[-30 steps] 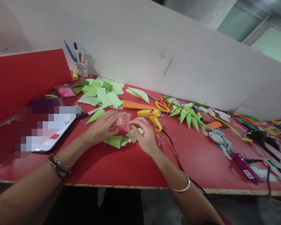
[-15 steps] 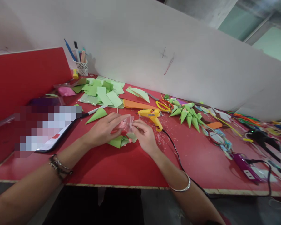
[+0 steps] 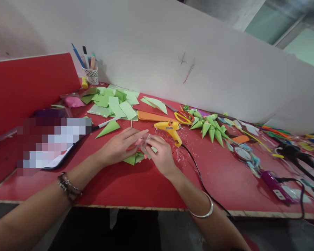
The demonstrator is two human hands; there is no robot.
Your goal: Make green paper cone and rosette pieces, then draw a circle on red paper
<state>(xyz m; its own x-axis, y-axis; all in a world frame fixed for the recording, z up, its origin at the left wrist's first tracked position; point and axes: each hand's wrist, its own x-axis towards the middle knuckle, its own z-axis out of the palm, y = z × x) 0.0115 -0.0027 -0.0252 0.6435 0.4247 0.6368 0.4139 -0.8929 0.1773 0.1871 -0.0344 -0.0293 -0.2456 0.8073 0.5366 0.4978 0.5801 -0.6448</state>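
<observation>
Between my two hands is a small clear plastic bag [image 3: 144,139] with something pink inside. My left hand [image 3: 121,146] is closed around the bag's left side, its fingers pointing right. With bent fingers, my right hand [image 3: 161,153] pinches the bag's right edge. Below them on the table lies a rolled green paper piece [image 3: 131,159], partly covered by the hands, with small pink bits beside it. A green paper cone [image 3: 108,129] rests beyond my left hand. Just past my right hand lies a yellow glue gun [image 3: 170,129], its black cord running toward the table's front edge.
Green paper pieces [image 3: 117,104] are heaped at the back left, near a pen cup [image 3: 91,75]. Scissors [image 3: 183,118] and a cluster of green cones [image 3: 209,127] lie behind the glue gun. A purple power strip [image 3: 276,188] sits at right; a pixelated area covers the left.
My hands have drawn closer together around the plastic bag, the left one shifting slightly right. The bag shows less between the fingers. The things on the table have stayed put.
</observation>
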